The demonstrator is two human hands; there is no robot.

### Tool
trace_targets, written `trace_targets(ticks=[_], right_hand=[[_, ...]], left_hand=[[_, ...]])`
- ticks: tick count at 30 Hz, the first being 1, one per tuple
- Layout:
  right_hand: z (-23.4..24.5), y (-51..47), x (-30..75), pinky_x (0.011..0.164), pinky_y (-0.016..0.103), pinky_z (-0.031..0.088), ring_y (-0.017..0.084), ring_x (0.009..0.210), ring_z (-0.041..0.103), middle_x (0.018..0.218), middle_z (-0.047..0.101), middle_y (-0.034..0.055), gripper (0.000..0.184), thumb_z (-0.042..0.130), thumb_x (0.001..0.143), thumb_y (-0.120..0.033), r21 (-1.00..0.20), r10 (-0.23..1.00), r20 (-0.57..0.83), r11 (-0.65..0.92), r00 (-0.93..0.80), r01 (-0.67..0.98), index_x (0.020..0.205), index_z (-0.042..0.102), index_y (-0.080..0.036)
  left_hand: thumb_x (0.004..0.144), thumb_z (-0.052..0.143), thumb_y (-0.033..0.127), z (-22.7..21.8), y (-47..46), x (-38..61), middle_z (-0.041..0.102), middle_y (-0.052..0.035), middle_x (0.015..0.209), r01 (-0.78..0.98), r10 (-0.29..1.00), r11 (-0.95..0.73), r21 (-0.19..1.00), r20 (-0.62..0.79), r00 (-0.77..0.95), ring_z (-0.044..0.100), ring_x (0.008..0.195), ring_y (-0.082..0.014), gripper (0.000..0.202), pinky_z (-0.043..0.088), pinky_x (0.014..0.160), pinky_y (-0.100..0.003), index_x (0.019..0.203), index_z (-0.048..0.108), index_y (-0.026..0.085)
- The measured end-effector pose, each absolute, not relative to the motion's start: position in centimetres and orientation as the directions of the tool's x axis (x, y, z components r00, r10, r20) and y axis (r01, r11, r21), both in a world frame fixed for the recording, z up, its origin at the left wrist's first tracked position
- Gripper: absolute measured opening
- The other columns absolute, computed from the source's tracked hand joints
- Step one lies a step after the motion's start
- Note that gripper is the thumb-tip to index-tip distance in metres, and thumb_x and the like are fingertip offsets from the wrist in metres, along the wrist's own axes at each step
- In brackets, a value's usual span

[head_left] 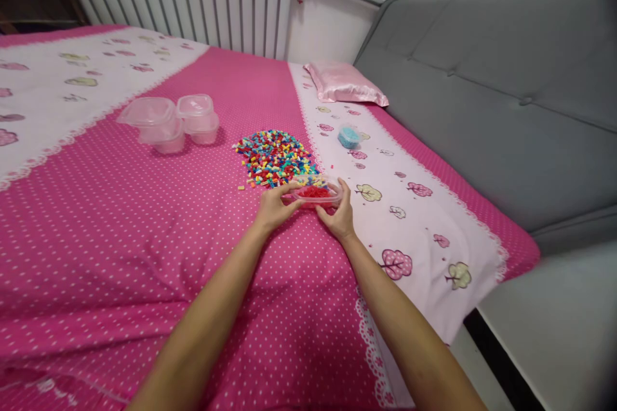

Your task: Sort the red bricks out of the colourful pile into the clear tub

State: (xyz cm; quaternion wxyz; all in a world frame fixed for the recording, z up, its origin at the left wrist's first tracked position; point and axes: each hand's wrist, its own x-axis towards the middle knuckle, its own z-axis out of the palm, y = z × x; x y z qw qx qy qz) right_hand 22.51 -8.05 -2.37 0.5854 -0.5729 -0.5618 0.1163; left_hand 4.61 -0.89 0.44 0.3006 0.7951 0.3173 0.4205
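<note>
Between my two hands is a clear plastic container [315, 200] with small red pieces [314, 192] inside. My left hand [278, 208] grips its left side, thumb at the front. On the right side, my right hand [340, 213] holds it with fingers up along the rim and thumb in front. A clear lid [308, 180] seems to be tilted up at the container's back; whether it is attached I cannot tell. Just behind lies a heap of small multicoloured building bricks [277, 157], partly hidden by the container.
Stacked clear containers [157, 119] stand at the left on the pink dotted bedspread [120, 218]. A small container of blue pieces [349, 136] sits right of the heap. Farther back are a pink pillow [344, 83], a radiator [216, 3] and a grey headboard [482, 70].
</note>
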Motion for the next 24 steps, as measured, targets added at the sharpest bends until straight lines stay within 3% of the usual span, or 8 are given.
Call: trace_targets(ticks=[3, 8, 11, 15, 20, 24], right_hand=[[-2.1, -8.1, 22.5, 0.091, 0.042, 0.053, 0.028, 0.112, 0.06, 0.13, 0.055, 0.0172, 0.095, 0.077, 0.065, -0.04, -0.778, 0.77, 0.549, 0.329, 0.326, 0.534, 0.143, 0.027, -0.02], [-2.0, -7.9, 22.6, 0.087, 0.041, 0.053, 0.025, 0.094, 0.065, 0.108, 0.065, 0.0112, 0.054, 0.077, 0.064, -0.048, -0.75, 0.776, 0.549, 0.294, 0.311, 0.592, 0.105, 0.056, -0.019], [-2.1, -7.8, 22.6, 0.083, 0.04, 0.053, 0.025, 0.092, 0.064, 0.1, 0.066, 0.0093, 0.047, 0.076, 0.063, -0.051, -0.762, 0.776, 0.526, 0.248, 0.348, 0.599, 0.093, 0.056, -0.02], [-2.3, -7.8, 22.7, 0.086, 0.04, 0.051, 0.025, 0.096, 0.063, 0.101, 0.066, 0.009, 0.046, 0.075, 0.063, -0.052, -0.781, 0.778, 0.513, 0.249, 0.361, 0.573, 0.089, 0.053, -0.021], [-2.3, -7.8, 22.7, 0.082, 0.038, 0.052, 0.023, 0.091, 0.063, 0.097, 0.066, 0.0077, 0.045, 0.074, 0.065, -0.052, -0.79, 0.791, 0.491, 0.227, 0.366, 0.57, 0.089, 0.052, -0.021], [-2.2, -7.8, 22.6, 0.082, 0.037, 0.051, 0.023, 0.09, 0.063, 0.096, 0.065, 0.0073, 0.043, 0.073, 0.066, -0.051, -0.792, 0.787, 0.492, 0.228, 0.372, 0.566, 0.088, 0.053, -0.021]], left_hand=[[0.079, 0.063, 0.031, 0.9, -1.0, 4.3, 0.074, -0.0087, 0.097, 0.288, 0.755, -0.618, 0.732, 0.451, 0.476, 0.071, 0.08, -0.0209, 0.039, 0.057, 0.075, -0.033, 0.114, 0.065, 0.014], [0.067, 0.065, 0.023, 1.6, -0.3, 3.6, 0.061, -0.0124, 0.128, 0.361, 0.713, -0.671, 0.648, 0.43, 0.553, 0.059, 0.115, -0.0263, 0.067, 0.046, 0.098, -0.038, 0.131, 0.05, 0.014], [0.063, 0.061, 0.015, 1.6, 0.6, 3.4, 0.055, -0.0176, 0.135, 0.459, 0.725, -0.674, 0.579, 0.398, 0.562, 0.046, 0.13, -0.0312, 0.068, 0.035, 0.108, -0.045, 0.13, 0.05, 0.01], [0.07, 0.055, 0.011, 1.0, 1.4, 3.6, 0.046, -0.0146, 0.145, 0.593, 0.761, -0.647, 0.48, 0.353, 0.545, 0.025, 0.142, -0.0332, 0.059, 0.014, 0.114, -0.056, 0.129, 0.053, 0.016], [0.085, 0.052, 0.032, 0.6, 1.1, 4.0, 0.049, -0.0124, 0.143, 0.707, 0.808, -0.588, 0.394, 0.321, 0.493, 0.03, 0.139, -0.0358, 0.035, 0.017, 0.111, -0.059, 0.117, 0.063, 0.022], [0.085, 0.052, 0.032, 1.4, 0.8, 3.7, 0.057, -0.0177, 0.129, 0.763, 0.838, -0.537, 0.36, 0.334, 0.432, 0.039, 0.131, -0.0367, 0.031, 0.028, 0.107, -0.055, 0.107, 0.068, 0.017]])
